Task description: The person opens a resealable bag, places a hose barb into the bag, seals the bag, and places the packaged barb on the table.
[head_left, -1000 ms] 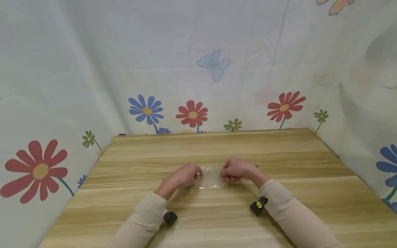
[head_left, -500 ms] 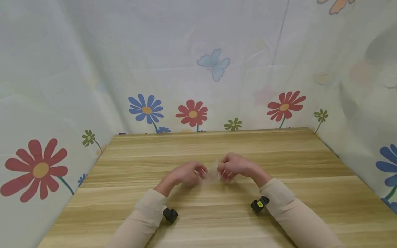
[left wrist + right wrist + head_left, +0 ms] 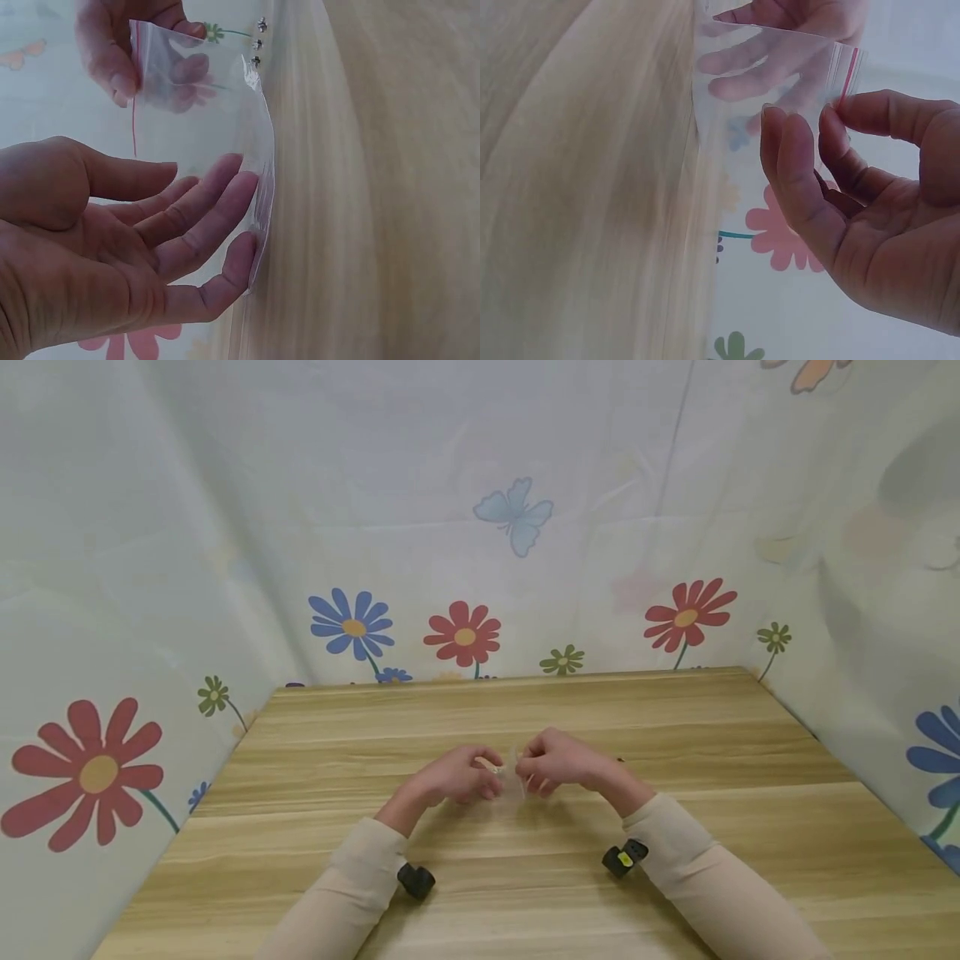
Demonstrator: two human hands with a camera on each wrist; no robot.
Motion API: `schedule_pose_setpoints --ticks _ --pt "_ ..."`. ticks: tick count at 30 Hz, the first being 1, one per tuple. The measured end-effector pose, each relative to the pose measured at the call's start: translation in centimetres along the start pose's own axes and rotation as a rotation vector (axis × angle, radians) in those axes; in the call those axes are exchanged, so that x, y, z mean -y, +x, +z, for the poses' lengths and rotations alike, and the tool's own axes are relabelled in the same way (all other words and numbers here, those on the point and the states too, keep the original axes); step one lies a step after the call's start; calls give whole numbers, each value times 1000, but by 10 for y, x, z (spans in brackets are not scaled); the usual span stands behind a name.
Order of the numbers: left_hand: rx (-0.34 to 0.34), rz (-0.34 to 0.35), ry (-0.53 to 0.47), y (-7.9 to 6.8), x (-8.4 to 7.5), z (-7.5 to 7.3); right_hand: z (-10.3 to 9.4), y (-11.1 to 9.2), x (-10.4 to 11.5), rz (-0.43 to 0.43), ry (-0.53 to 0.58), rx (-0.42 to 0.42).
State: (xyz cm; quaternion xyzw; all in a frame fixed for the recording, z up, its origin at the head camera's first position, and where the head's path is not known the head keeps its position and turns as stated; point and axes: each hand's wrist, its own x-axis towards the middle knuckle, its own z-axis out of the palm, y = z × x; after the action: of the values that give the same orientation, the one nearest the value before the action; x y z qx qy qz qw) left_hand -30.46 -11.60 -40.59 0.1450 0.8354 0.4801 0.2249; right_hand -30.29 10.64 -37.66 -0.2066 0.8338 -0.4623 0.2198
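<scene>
A small clear zip-lock bag (image 3: pixel 172 112) with a red line along its zip stands on edge between the hands, its lower edge down at the table. My right hand (image 3: pixel 562 758) pinches the zip edge between thumb and forefinger, its other fingers loosely bent beside the bag, as the right wrist view shows. On the other side, my left hand (image 3: pixel 461 775) has its fingers spread and gently bent against the bag, fingertips at the lower edge, thumb apart from them. In the head view the bag (image 3: pixel 517 777) is a thin, faint strip between the hands.
Small silvery metal pieces (image 3: pixel 258 43) lie on the wood-grain table (image 3: pixel 480 877) beyond the bag, near my right hand. A floral curtain (image 3: pixel 405 527) encloses the table at the back and both sides. Black wrist cameras (image 3: pixel 416 881) sit at both cuffs.
The bag lay nearly flat on the table between the hands; now it is raised on edge. Both hands have come closer together, and the left fingers have opened out.
</scene>
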Motion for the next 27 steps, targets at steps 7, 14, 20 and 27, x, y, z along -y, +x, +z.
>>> schedule_pose_setpoints --ticks 7,14,20,27 --pt "-45 -32 5 0 0 6 4 1 -2 -6 49 -12" --pt "-36 -30 -17 3 1 7 3 -1 -3 -1 59 -41" --pt "-21 -22 -39 3 -1 4 3 -3 -1 -14 48 -48" --pt "-8 -16 -27 3 -4 7 4 -1 -3 -1 60 -32"
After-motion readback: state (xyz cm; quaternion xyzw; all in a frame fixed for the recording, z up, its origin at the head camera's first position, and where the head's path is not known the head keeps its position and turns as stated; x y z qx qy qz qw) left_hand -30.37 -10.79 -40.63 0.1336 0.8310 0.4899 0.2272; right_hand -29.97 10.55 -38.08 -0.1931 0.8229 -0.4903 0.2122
